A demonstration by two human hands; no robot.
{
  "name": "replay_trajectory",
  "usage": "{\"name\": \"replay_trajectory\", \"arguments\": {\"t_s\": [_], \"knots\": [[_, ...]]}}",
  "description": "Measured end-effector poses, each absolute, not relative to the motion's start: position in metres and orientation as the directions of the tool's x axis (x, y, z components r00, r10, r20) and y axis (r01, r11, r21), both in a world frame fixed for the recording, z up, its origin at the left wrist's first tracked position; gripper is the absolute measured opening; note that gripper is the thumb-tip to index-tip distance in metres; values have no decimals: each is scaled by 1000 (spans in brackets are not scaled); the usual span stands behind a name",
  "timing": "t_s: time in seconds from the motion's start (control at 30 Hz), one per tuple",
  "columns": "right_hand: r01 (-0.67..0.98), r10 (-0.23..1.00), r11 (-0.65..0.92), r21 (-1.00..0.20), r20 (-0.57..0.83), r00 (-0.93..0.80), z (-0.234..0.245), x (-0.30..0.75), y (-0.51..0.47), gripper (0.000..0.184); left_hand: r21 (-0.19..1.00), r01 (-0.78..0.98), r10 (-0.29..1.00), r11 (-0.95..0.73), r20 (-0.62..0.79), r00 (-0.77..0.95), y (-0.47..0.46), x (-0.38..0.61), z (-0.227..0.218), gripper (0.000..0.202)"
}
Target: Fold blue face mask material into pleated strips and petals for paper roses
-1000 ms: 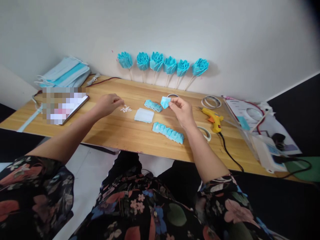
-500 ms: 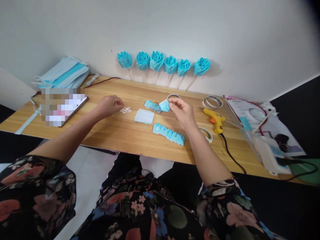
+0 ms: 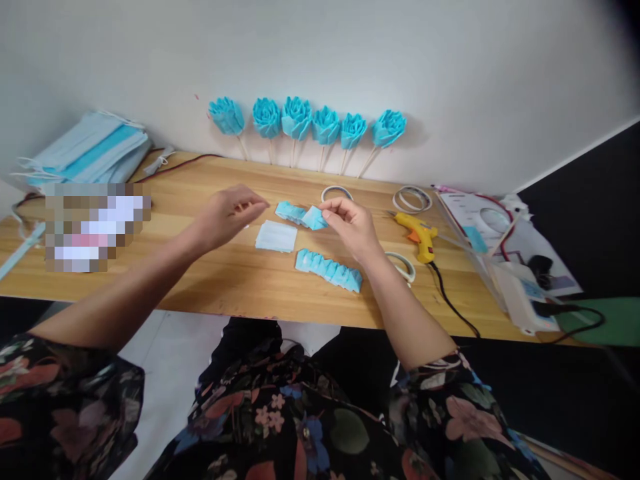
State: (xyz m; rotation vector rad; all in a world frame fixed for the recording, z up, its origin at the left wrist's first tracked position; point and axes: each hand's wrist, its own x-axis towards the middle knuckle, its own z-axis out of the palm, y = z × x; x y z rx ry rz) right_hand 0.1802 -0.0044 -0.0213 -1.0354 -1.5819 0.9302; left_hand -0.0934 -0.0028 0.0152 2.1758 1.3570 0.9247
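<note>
Between the thumb and fingers of my right hand (image 3: 353,223) is a folded light-blue fabric piece (image 3: 315,218). It overlaps the end of a short row of folded blue pieces (image 3: 290,211) on the table. My left hand (image 3: 233,213) is pinched closed to the left of that row, apart from it; whatever its fingertips hold is too small to make out. A stack of pale square sheets (image 3: 276,237) lies just below, between the hands. Nearer me is a longer row of folded blue pieces (image 3: 329,269). My left hand mostly hides the small white strips.
Several blue fabric roses (image 3: 297,118) on sticks lean against the wall. Face masks (image 3: 90,150) are piled at the left, behind a blurred-out device. At right lie tape rolls (image 3: 413,198), a yellow glue gun (image 3: 423,235) with its cord, and a white power strip (image 3: 520,297).
My left hand has moved right from the small white strips towards the folded piece. My right hand still holds that piece, slightly lower. The whole view has shifted a little.
</note>
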Motion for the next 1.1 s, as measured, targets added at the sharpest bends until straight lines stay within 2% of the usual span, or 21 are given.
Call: {"name": "replay_trajectory", "arguments": {"t_s": [0.1,0.23,0.43,0.63,0.8,0.93,1.03,1.1], "knots": [[159,946,307,-938,283,-158,-22,181,-3,25,759,484,876,-435,232,424,0,-59,16,32],[159,941,307,-938,275,-197,-22,181,-3,32,835,388,843,-390,155,515,13,-30,13,35],[159,945,310,-937,286,-161,-18,183,-5,33,931,287,874,-225,63,482,24,-13,7,16],[62,974,203,-977,195,-116,-17,184,-4,48,963,157,922,-220,153,355,27,-9,3,12],[54,975,219,-974,216,-54,-15,183,-3,40,966,127,903,-227,160,398,27,-10,2,17],[-5,963,264,-965,263,51,-10,188,-2,32,882,331,867,-335,151,475,38,-18,11,29],[-47,960,276,-960,273,62,-7,192,-2,28,630,620,866,-468,187,465,58,-25,14,30],[-54,961,273,-960,270,67,-5,193,-2,29,441,740,856,-509,164,491,72,-28,13,30]]}}
